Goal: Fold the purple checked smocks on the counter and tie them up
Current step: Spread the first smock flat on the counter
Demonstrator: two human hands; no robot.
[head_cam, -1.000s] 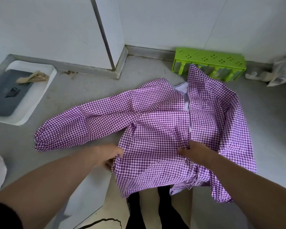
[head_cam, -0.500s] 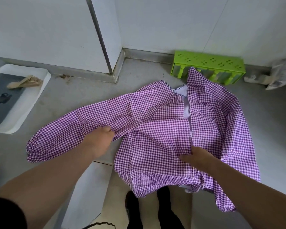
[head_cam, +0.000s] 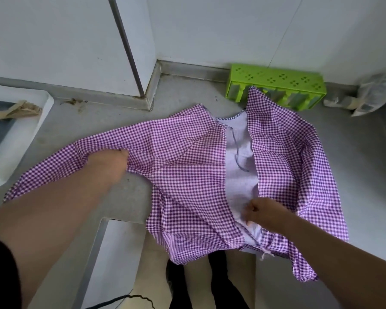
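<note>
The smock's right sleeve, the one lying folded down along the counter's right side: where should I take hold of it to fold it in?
Grip the right sleeve at its gathered cuff, coming from the near right. The cuff hangs off the counter edge, free underneath, so fingers can close round it. The right hand, now at the open back edge, is nearest.

Smock (head_cam: 187, 166): purple/white check, pale lining. Rack (head_cam: 276, 83): lime green. Tray (head_cam: 31, 130): white. Counter (head_cam: 125, 197): grey.
</note>
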